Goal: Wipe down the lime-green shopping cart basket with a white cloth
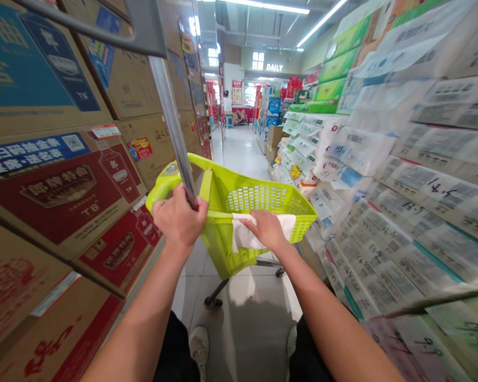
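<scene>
A lime-green shopping cart (258,185) with a perforated basket stands in front of me at an angle. A grey metal pole (173,111) slants up from it to a grey plastic handle (143,26) at the upper left. My left hand (180,215) is closed round the lower end of the pole, beside the basket's rounded green end. Draped over the near rim is a white cloth (286,225). My right hand (266,227) presses the cloth against that rim, fingers bent over the edge and thumb on the outer side. The basket's visible interior holds nothing.
Stacked liquor cartons (63,196) wall the left side closely. Packs of tissue paper (406,212) are piled along the right. A tiled aisle floor (241,151) runs ahead, with a person (227,103) and a blue stool (229,121) far off. Cart wheels (213,302) stand near my shoes.
</scene>
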Available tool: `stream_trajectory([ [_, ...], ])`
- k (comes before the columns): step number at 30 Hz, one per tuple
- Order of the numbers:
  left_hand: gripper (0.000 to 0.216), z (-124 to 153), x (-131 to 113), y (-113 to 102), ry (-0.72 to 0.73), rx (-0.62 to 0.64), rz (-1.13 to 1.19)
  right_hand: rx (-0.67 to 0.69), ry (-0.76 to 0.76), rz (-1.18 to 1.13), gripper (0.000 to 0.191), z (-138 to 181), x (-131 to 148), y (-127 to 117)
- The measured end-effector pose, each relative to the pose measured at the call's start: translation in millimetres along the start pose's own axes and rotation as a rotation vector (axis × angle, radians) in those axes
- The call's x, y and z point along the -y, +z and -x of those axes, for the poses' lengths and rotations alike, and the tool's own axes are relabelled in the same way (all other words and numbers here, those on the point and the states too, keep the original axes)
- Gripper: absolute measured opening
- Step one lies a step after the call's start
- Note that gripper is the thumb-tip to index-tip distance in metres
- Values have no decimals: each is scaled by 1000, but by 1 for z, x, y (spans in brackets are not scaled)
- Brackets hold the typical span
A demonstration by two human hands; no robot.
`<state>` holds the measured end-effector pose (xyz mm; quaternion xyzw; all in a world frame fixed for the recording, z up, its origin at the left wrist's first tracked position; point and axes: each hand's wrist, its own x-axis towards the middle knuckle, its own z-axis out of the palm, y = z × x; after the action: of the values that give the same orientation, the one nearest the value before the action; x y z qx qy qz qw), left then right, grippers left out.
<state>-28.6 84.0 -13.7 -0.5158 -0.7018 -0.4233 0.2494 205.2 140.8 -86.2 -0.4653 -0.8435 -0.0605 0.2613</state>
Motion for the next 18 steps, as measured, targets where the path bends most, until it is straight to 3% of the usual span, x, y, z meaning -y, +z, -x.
stream_trajectory([
  [6, 22, -9, 21, 3, -16, -31, 16, 91, 173, 174, 53, 30, -83, -10],
  [9, 21, -10, 22, 2, -36, -51, 9, 103, 179, 196, 49, 37, -102, -12],
  [12, 20, -6, 13, -1, -66, -75, -1, 65, 121, 158, 46, 33, -78, -8],
  [18, 28, 13, -12, -2, -21, -72, 40, -79, -47, -53, 45, 8, 42, -8],
])
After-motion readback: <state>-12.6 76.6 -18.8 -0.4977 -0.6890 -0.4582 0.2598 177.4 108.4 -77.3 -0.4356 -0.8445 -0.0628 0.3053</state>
